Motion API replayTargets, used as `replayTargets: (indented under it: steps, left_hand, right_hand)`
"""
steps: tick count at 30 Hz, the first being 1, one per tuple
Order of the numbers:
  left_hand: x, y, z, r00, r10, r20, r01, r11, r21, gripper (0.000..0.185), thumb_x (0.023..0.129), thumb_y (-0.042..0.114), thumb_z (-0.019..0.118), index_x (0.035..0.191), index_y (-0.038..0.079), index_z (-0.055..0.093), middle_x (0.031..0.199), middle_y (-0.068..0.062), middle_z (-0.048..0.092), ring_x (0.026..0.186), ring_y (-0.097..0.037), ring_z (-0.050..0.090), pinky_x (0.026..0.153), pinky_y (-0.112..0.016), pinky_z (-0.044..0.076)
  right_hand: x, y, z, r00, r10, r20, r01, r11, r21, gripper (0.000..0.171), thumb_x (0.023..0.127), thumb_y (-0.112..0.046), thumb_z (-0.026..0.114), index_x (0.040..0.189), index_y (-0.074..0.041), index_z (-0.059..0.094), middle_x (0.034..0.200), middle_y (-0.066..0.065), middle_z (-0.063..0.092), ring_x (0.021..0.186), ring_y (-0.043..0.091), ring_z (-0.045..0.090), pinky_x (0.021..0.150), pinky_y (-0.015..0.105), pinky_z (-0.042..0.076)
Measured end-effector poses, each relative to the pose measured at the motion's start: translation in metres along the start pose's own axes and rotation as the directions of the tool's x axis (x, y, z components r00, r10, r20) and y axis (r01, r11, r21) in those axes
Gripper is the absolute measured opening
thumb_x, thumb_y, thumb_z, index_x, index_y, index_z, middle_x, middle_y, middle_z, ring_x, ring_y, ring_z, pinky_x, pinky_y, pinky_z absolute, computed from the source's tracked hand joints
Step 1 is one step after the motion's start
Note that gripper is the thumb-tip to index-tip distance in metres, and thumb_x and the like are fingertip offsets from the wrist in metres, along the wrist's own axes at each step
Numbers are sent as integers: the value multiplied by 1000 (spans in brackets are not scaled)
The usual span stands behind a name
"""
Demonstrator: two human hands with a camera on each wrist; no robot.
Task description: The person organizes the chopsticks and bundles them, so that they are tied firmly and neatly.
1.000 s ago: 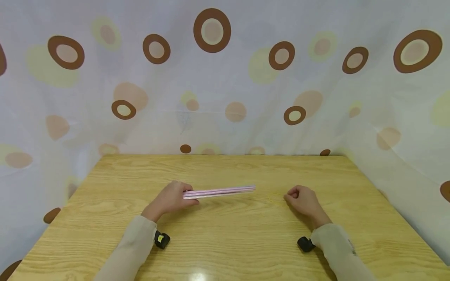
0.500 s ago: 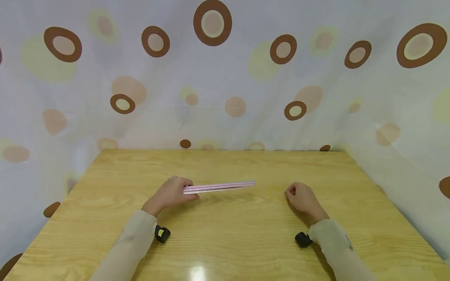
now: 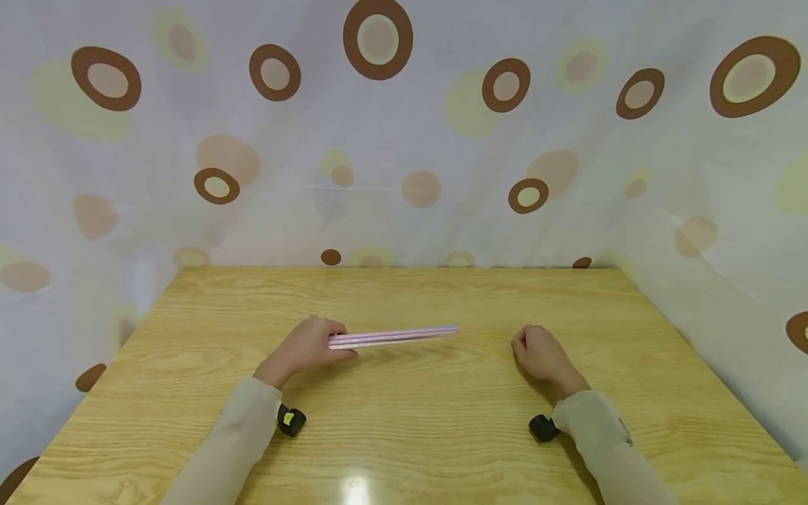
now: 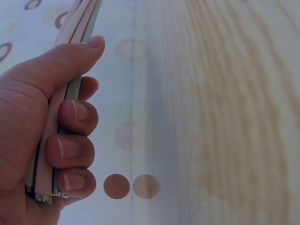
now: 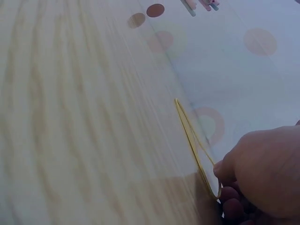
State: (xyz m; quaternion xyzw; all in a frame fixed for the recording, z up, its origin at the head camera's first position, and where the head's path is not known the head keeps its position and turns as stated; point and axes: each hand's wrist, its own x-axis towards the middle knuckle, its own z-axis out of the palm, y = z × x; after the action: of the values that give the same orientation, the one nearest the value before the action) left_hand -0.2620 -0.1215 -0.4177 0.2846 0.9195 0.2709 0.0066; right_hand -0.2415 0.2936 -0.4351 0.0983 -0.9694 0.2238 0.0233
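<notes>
Left hand [image 3: 305, 348]: clenched around one end of a bundle of straws [image 3: 393, 337]; in the left wrist view the thumb lies along the top of the bundle and three curled fingers [image 4: 70, 147] press it into the palm; the straws [image 4: 70, 93] show pink and pale green, cut ends level at the heel of the hand; the bundle runs nearly level just above the table [image 3: 404, 421], its free end pointing toward the right hand, about midway between the left and right edges and somewhat nearer the far edge than the near one.

Right hand [image 3: 541, 353]: fingers curled, knuckles up, pinching one end of a thin yellow rubber band [image 3: 494, 341]; in the right wrist view the rubber band [image 5: 194, 145] is drawn out into a long narrow loop, held at the fingertips [image 5: 227, 171], its other end stretching away over the wood toward the straws; whether the loop lies flat on the table or is lifted slightly, cannot tell; the band is well apart from the free end of the bundle.

Arms: both in beige sleeves [image 3: 240, 442], each with a small black camera unit [image 3: 291, 421] at the wrist, reaching in from the near edge.

Surroundings: light wood-grain table; pale curtain [image 3: 404, 140] printed with brown, peach and yellow circles, hanging behind the far edge and along both side edges.
</notes>
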Motion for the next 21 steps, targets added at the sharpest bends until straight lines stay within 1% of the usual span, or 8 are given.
replayTargets:
  steps: [1,4,7,13,15,18,21]
  left_hand:
    - [0,0,0,1000,4,2,-4,1000,3,24,80,32,78,77,12,66,63,7,55,54,-5,42,52,-21,36]
    - [-1,0,1,1000,-10,10,10,1000,-8,24,80,32,78,78,12,65,63,7,55,54,-5,42,52,-21,36]
    - [-1,0,0,1000,-23,12,23,1000,-19,23,80,31,78,78,12,65,63,7,54,54,-6,42,52,-21,36]
    - [-1,-2,-1,1000,-21,13,21,1000,-23,24,81,31,78,77,12,64,64,6,54,55,-6,42,52,-22,36]
    - [-2,-2,-1,1000,-18,13,18,1000,-23,24,81,31,78,77,12,64,64,6,54,54,-6,42,52,-21,36]
    - [-2,-3,-1,1000,-17,12,17,1000,-17,24,80,32,78,77,12,65,64,6,54,55,-6,42,52,-21,36]
    - [-2,-3,-2,1000,-19,12,19,1000,-13,24,80,32,78,77,12,65,64,7,55,55,-6,43,53,-22,36]
  right_hand:
    - [0,0,0,1000,9,0,-9,1000,8,18,96,-4,44,86,3,57,79,12,58,70,22,53,69,40,46]
    - [-1,1,0,999,45,-5,-45,998,53,18,99,-6,39,90,4,52,80,13,54,70,22,49,67,37,42]
    - [-1,1,0,998,61,-18,-59,994,95,18,101,-7,35,93,2,48,80,12,52,69,21,47,65,34,40]
    - [3,-2,1,997,39,-63,-27,983,182,14,102,-3,32,93,0,42,83,12,60,71,18,52,69,33,42]
    - [4,-4,2,997,37,-72,-21,976,219,12,103,-3,32,95,1,41,81,10,61,71,16,54,69,30,42]
    - [5,-7,3,997,37,-67,-14,950,312,10,103,-3,34,102,4,41,78,11,59,69,16,54,64,26,42]
    - [5,-10,2,997,36,-68,-5,912,410,15,103,-4,36,112,8,39,79,14,58,69,16,55,62,23,44]
